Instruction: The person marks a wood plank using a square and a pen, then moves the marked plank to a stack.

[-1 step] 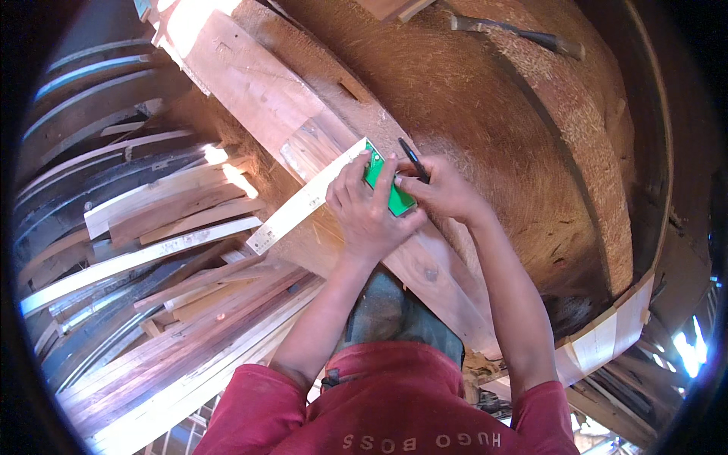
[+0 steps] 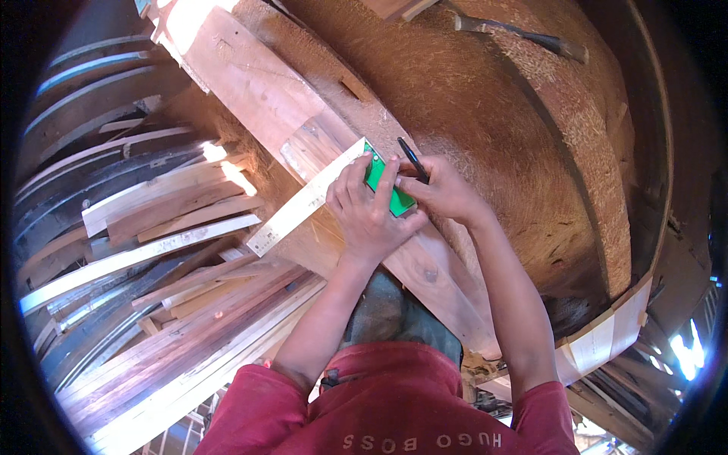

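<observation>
A try square with a green stock (image 2: 402, 202) and a long pale blade (image 2: 307, 200) lies across a light wooden plank (image 2: 432, 262). My left hand (image 2: 365, 216) grips the square at its stock, fingers over the top and thumb toward the near end. The blade reaches past the plank's left edge. Close beside it, my right hand (image 2: 447, 191) pinches a black pen (image 2: 413, 161), which points up and to the left. Right-hand fingers rest near the green stock; whether the pen's tip touches the wood cannot be made out.
A large curved wooden surface (image 2: 523, 174) strewn with sawdust spreads to the right. On its far rib lies a chisel-like tool (image 2: 523, 35). Stacked boards (image 2: 189, 334) and curved strips (image 2: 136, 258) fill the left side. Sunlight strikes the plank's far end.
</observation>
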`<state>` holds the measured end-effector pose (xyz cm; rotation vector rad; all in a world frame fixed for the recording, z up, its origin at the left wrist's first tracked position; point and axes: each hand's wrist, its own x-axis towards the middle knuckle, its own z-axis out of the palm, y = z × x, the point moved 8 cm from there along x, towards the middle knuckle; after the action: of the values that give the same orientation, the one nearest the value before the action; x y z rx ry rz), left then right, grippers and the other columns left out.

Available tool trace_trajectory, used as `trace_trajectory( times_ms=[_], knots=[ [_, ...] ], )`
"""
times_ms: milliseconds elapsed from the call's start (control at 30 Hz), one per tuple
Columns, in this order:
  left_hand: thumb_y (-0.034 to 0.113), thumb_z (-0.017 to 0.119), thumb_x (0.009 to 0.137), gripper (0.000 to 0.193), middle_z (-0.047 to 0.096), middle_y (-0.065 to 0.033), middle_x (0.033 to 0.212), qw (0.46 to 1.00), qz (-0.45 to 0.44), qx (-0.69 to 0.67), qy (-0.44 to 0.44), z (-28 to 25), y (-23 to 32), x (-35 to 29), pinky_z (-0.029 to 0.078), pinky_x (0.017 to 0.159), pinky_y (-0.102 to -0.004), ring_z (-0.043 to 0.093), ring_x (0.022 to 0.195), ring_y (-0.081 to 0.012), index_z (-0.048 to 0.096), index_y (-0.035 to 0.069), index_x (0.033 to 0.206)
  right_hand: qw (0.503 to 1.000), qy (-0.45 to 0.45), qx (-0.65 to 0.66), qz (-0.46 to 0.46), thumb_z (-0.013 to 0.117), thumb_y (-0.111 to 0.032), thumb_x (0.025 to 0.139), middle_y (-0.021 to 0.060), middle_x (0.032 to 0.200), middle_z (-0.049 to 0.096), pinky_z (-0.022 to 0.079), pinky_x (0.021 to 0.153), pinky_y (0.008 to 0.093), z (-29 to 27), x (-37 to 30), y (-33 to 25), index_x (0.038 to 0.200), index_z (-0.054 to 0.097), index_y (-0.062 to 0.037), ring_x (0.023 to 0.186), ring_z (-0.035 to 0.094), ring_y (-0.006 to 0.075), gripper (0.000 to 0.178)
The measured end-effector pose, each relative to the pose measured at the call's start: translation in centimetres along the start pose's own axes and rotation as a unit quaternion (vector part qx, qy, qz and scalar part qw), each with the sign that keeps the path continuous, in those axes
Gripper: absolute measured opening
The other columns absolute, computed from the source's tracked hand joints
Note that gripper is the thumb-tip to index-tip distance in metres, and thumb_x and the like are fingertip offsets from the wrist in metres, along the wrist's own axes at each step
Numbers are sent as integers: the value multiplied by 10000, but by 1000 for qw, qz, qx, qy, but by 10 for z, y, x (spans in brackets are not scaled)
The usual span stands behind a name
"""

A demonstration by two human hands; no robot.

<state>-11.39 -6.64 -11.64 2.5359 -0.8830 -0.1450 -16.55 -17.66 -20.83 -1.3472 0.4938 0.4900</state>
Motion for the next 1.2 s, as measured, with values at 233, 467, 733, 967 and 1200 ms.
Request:
trace_trajectory(
  times_ms=[233, 467, 733, 967, 1200],
  knots=[
    [429, 830, 559, 836, 495, -194, 1430, 999, -30, 15, 37, 3, -11, -1, 349, 1079, -537, 478, 1302, -391, 652, 131, 1319, 999, -25, 18, 33, 716, -149, 942, 0, 953, 696, 529, 808, 273, 4, 9, -28, 1148, 699, 51, 895, 606, 64, 287],
    [450, 805, 603, 785, 470, -217, 1484, 998, -30, 25, 46, 6, -11, 0, 351, 1082, -550, 472, 1334, -407, 660, 106, 1295, 999, 18, 22, 14, 737, -184, 923, -24, 844, 672, 514, 704, 286, 11, 16, -18, 1017, 717, 10, 807, 571, 46, 217],
    [511, 775, 745, 700, 496, -244, 1476, 998, -38, 34, 37, 7, -12, 0, 313, 1128, -547, 469, 1365, -385, 619, 114, 1301, 999, 25, -39, 27, 727, -190, 922, -31, 785, 643, 502, 670, 292, 8, 17, -30, 943, 707, 37, 779, 556, 45, 229],
    [546, 747, 767, 715, 489, -248, 1484, 998, -36, 32, 32, 9, -12, 0, 300, 1138, -556, 463, 1372, -387, 612, 113, 1321, 999, 33, 11, -14, 706, -172, 923, -3, 761, 650, 516, 683, 305, 9, 15, -34, 940, 702, 52, 790, 564, 47, 224],
    [552, 741, 770, 712, 490, -244, 1484, 998, -38, 39, 31, 8, -13, 0, 298, 1140, -553, 465, 1372, -383, 616, 113, 1317, 999, 28, 1, 18, 700, -181, 927, 15, 780, 679, 526, 700, 310, 11, 15, -35, 938, 714, 40, 797, 575, 49, 221]
  ],
)
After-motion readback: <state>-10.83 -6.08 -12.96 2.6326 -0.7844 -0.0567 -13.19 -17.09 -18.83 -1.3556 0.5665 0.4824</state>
